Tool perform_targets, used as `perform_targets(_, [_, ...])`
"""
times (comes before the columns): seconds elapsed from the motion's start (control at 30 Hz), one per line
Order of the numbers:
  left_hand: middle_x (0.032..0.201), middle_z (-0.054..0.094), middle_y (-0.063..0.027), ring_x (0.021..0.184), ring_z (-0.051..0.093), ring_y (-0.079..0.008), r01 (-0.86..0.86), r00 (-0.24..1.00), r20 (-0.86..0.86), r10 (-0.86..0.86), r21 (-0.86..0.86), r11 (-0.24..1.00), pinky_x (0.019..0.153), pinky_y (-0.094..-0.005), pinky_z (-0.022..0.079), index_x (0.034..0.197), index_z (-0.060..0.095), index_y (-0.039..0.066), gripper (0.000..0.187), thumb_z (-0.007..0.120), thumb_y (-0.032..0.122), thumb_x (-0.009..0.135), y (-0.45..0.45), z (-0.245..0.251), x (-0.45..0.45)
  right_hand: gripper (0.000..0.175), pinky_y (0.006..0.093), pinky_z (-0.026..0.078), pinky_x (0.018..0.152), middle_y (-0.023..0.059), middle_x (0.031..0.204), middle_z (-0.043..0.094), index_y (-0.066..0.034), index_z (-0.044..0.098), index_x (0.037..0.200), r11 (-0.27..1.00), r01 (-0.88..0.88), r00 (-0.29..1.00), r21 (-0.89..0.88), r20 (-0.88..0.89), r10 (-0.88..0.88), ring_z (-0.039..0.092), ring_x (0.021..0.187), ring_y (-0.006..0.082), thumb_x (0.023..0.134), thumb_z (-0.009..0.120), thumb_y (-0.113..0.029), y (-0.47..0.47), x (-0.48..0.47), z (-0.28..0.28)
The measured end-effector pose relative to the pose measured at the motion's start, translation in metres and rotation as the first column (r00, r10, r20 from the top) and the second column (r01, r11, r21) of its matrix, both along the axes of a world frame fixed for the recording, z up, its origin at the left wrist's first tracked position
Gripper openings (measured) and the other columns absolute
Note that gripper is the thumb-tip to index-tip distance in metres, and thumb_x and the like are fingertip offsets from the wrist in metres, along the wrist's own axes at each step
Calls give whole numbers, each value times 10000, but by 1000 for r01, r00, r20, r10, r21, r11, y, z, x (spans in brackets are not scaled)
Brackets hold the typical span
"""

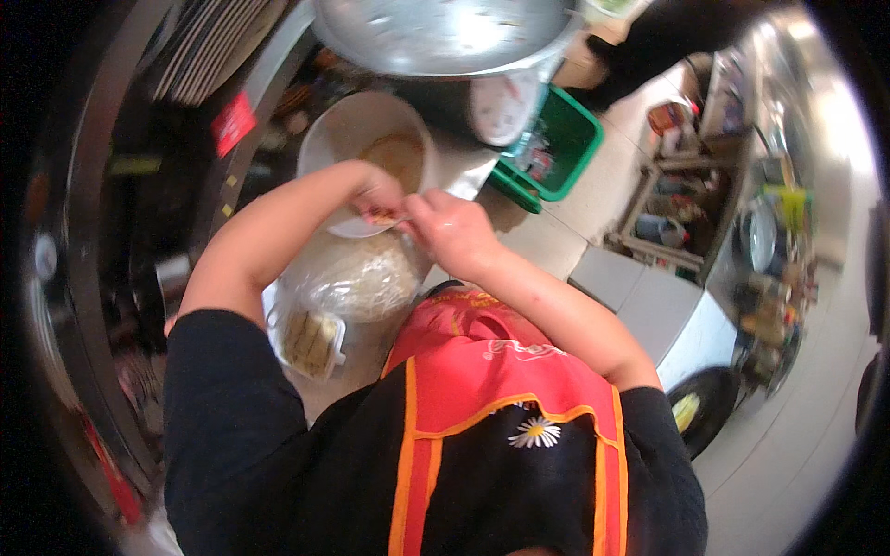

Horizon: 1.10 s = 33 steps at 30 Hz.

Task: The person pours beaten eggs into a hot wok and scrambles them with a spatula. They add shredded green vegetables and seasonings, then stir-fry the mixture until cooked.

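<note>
My left hand (379, 193) bends over the near rim of a white plastic bucket (327, 132). Its fingers close around a small pinkish-orange piece of food (381, 218). Close against it, my right hand (452, 226) pinches a thin, pale stick-like item (401, 221), which is blurred and mostly hidden by the fingers. Brownish liquid or residue (396, 156) shows inside the bucket. Just below the hands sits a clear plastic bag (361, 278) with pale contents. Nearer to me is a white plastic tray (338, 344) holding brownish-green strips of food (307, 342).
A large metal basin (445, 35) rests above a dial scale (506, 104). A green bin (584, 139) with litter stands on the tiled floor. Another person's dark sleeve (653, 48) reaches in at top right. A black wok (709, 403) and crowded shelves (660, 208) are at right.
</note>
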State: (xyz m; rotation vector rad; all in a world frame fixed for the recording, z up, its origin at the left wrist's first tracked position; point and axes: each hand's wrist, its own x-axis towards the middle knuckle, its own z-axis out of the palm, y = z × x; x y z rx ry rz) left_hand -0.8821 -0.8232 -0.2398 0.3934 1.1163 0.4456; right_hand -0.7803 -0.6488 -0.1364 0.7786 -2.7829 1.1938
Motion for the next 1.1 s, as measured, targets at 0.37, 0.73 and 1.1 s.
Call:
perform_targets(0.37, [626, 410, 30, 539, 409, -102, -660, 717, -361, 596, -77, 748, 456, -229, 327, 745, 461, 126, 190, 482, 265, 874, 122, 116, -30, 332, 449, 461, 527, 161, 708, 560, -63, 460, 1092, 996, 83, 996, -21, -26, -84, 582, 626, 356, 775, 482, -158, 226, 73, 32])
perform_targets(0.73, [645, 380, 57, 550, 374, -53, -734, 556, -328, 764, 237, 636, 450, -177, 296, 833, 489, 125, 92, 482, 206, 878, 456, 287, 199, 256, 396, 481, 699, 153, 890, 600, -84, 557, 1035, 250, 968, 240, -8, 323, -916, 585, 797, 319, 798, 519, -173, 565, 597, 35])
perform_targets(1.1, [634, 403, -4, 567, 395, -113, 87, 996, 8, -94, 294, 952, 516, -226, 339, 720, 466, 65, 186, 449, 175, 869, 931, 184, 708, 425, 421, 414, 817, 226, 1025, 521, 2, 475, 1143, -611, 653, -713, 448, 93, -694, 505, 962, 376, 820, 584, -251, 526, 1037, 40])
